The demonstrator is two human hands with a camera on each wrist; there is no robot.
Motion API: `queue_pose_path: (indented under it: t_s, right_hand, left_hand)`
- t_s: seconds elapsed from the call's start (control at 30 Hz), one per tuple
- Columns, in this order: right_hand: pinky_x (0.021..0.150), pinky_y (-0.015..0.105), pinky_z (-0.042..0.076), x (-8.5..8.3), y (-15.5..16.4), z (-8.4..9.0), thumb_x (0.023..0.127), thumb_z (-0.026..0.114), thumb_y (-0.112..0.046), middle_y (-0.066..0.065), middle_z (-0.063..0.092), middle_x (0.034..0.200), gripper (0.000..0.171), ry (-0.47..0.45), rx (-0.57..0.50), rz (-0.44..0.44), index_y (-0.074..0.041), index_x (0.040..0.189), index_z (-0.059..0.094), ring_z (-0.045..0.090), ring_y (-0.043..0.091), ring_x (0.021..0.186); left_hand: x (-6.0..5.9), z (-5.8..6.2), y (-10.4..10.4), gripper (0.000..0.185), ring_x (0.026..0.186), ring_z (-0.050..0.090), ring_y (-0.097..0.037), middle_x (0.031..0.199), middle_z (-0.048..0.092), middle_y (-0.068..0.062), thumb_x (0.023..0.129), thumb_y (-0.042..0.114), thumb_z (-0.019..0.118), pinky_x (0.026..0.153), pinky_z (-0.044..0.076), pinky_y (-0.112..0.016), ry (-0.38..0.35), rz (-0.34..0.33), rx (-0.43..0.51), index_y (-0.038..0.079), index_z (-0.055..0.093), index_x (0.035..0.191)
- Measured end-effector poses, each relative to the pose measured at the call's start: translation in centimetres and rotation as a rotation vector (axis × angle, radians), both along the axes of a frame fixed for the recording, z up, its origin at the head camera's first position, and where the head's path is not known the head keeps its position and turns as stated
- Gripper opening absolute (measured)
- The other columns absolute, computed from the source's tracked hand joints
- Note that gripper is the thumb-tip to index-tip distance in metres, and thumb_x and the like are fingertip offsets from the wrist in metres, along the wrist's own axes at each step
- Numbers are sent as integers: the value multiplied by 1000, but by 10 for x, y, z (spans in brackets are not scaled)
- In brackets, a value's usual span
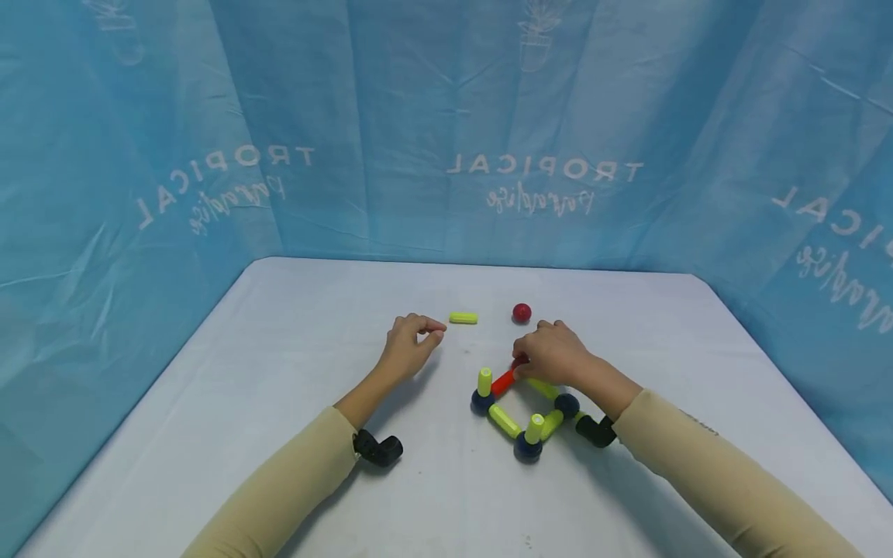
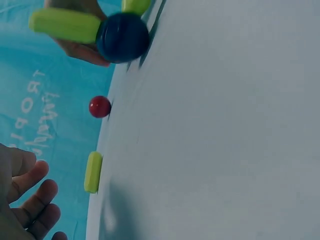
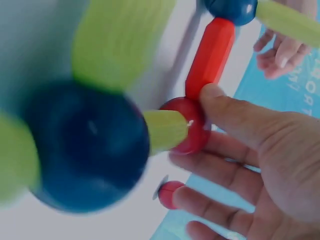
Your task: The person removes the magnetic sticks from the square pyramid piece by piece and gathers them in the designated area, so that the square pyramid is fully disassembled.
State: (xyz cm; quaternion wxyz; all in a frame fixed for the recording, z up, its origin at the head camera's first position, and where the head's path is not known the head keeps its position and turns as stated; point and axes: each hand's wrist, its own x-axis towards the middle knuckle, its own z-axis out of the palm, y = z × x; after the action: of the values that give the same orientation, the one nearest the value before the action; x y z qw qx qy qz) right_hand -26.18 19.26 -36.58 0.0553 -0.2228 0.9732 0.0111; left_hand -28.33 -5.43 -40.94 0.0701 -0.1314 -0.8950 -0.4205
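Note:
A four-sided frame of yellow-green rods, a red rod, dark blue balls and a red ball lies right of the table's middle. Two short yellow-green rods stand up from the left and front balls. At the frame's far corner my right hand pinches the red ball, thumb on the near side where the red rod joins, fingers behind. My left hand hovers to the left with nothing in it, thumb and forefinger apart. Just beyond its fingertips lies a loose yellow-green rod.
A loose red ball rests on the white table beyond my right hand. Blue printed curtains rise behind and beside the table. Dark wrist-worn devices hang below both wrists.

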Motion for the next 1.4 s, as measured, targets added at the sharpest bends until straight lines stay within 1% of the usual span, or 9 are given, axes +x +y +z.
queue_pose_path:
  t_s: [0.1, 0.2, 0.4, 0.6, 0.73, 0.87, 1.07, 1.27, 1.4]
  right_hand:
    - [74, 34, 40, 1, 3, 3, 80, 73, -34, -7, 63, 73, 20, -26, 36, -62, -18, 91, 71, 49, 17, 77]
    - [71, 33, 40, 4, 5, 1, 81, 73, -35, -6, 60, 68, 20, -28, 26, -114, -17, 89, 71, 49, 17, 71]
    - [64, 29, 38, 13, 10, -12, 79, 74, -37, -6, 58, 64, 23, 29, -87, -183, -15, 87, 70, 48, 15, 64]
    - [60, 27, 38, 20, 9, -24, 77, 76, -40, -3, 60, 66, 29, 48, -203, -268, -12, 85, 69, 48, 16, 65]
    - [67, 29, 41, 23, 7, -31, 76, 76, -38, -2, 65, 77, 33, 81, -259, -246, -12, 96, 71, 49, 17, 76]
    - [72, 29, 41, 23, 5, -34, 77, 77, -33, -1, 68, 91, 38, 52, -348, -173, -13, 109, 70, 48, 16, 86]
    - [72, 27, 39, 19, 5, -40, 79, 75, -26, -2, 69, 94, 31, -34, -447, -131, -14, 108, 71, 47, 15, 86]
    - [72, 27, 41, 14, 11, -50, 82, 73, -24, -5, 67, 92, 27, -82, -512, -130, -17, 107, 71, 47, 14, 83]
    - [71, 27, 41, 13, 13, -53, 81, 73, -24, -6, 66, 92, 26, -84, -545, -131, -18, 107, 72, 47, 14, 83]
  left_hand:
    - [8, 1, -1, 20, 101, 48, -30, 102, 63, -7, 94, 21, 57, 86, 34, -42, 6, -33, 0, 11, 70, 106]
    - [17, 2, 0, 18, 98, 49, -30, 100, 64, -7, 93, 19, 59, 86, 33, -42, 28, -69, -10, 11, 70, 104]
    - [32, 5, 2, 17, 98, 51, -30, 100, 66, -5, 92, 17, 60, 86, 35, -41, 51, -111, -6, 12, 70, 103]
    - [42, 8, 2, 19, 99, 51, -24, 102, 66, -2, 92, 19, 60, 83, 36, -36, 32, -107, -2, 12, 69, 106]
    - [44, 7, 1, 22, 101, 50, -24, 103, 65, -1, 90, 21, 62, 83, 38, -36, 8, -100, 7, 12, 68, 109]
    - [42, 7, 5, 30, 103, 49, -21, 105, 64, -1, 88, 24, 66, 86, 38, -38, 8, -121, 10, 12, 66, 115]
    - [38, 9, 18, 37, 107, 47, -20, 108, 64, -1, 84, 28, 70, 94, 35, -44, 12, -154, -8, 15, 65, 118]
    - [33, 11, 32, 37, 107, 48, -18, 107, 64, 1, 82, 32, 73, 97, 35, -42, 41, -130, -83, 18, 66, 116]
    - [31, 12, 38, 31, 102, 50, -20, 99, 64, 1, 81, 33, 73, 95, 35, -42, 67, -123, -130, 17, 69, 107]
